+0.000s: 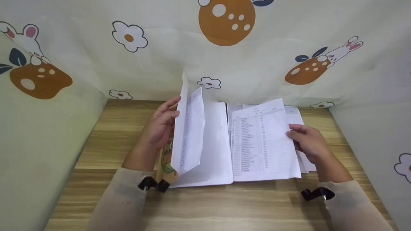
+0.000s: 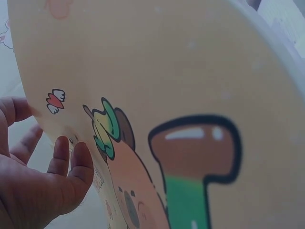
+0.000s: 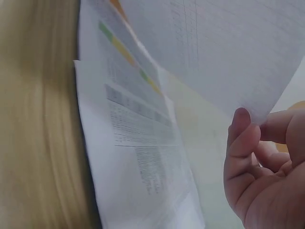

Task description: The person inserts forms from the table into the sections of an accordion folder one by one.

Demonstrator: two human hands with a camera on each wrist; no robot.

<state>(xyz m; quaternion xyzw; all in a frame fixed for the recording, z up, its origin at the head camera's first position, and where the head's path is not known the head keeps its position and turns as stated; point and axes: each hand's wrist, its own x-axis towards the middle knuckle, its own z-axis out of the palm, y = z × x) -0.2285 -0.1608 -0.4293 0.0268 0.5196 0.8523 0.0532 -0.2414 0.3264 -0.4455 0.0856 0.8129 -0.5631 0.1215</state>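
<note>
A book with a tan cartoon-printed cover (image 2: 190, 71) and white inside pages (image 1: 216, 144) lies open on the table. My left hand (image 1: 162, 123) touches the outer side of the raised cover near its edge, fingers loosely bent. In the left wrist view, my left hand (image 2: 45, 176) is beside the cartoon drawings. A loose printed sheet (image 1: 192, 128) leans against the cover's inner side. My right hand (image 1: 310, 141) pinches the right edge of a printed sheet of paper (image 1: 257, 144), lifting it; the right wrist view shows the thumb and fingers of that hand (image 3: 267, 167) on its corner.
More printed papers (image 3: 143, 143) lie beneath the lifted sheet, some with coloured strips. The wood-grain table (image 1: 224, 208) meets a backdrop (image 1: 160, 64) with rabbit and flower prints behind and at both sides. Dark camera mounts (image 1: 318, 193) sit on both wrists.
</note>
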